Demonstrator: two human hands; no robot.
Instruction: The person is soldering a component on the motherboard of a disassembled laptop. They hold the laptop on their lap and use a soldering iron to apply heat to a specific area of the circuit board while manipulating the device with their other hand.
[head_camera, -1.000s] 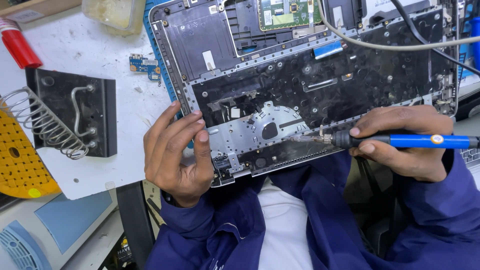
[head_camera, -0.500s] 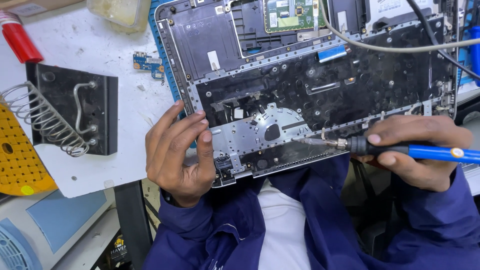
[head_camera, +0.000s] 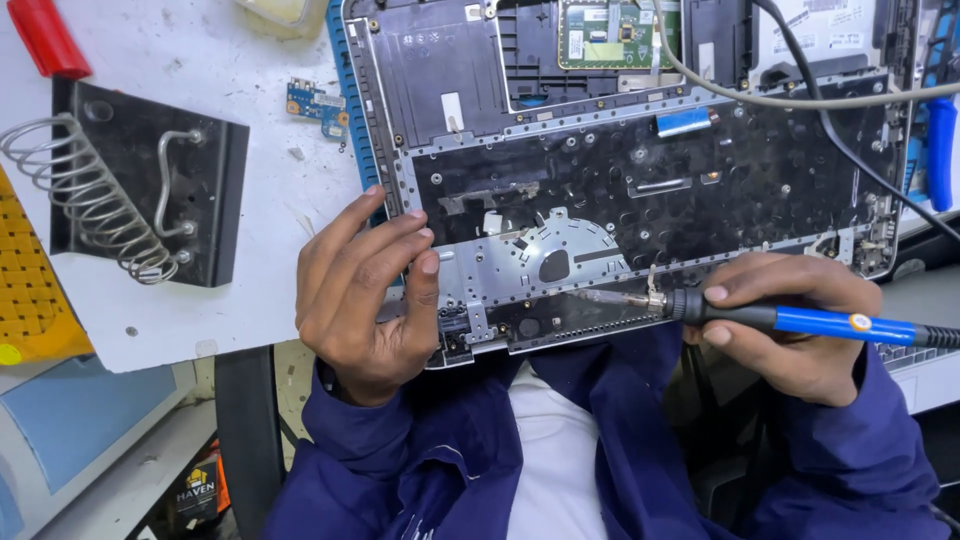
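An opened laptop base, its black inner side up, lies across the bench edge above my lap. My left hand grips its near left corner, fingers lying on the metal plate. My right hand holds a blue-handled soldering iron like a pen. The iron's metal tip rests on the silver bracket near the base's front edge.
A black soldering-iron stand with a coil spring sits on the white bench at left. A small blue circuit board lies next to the laptop. A red handle is at top left, a yellow mat at far left. Cables cross the laptop.
My right hand with the iron has shifted slightly lower and right in view. The tip stays on the silver bracket. My left hand keeps its grip on the corner.
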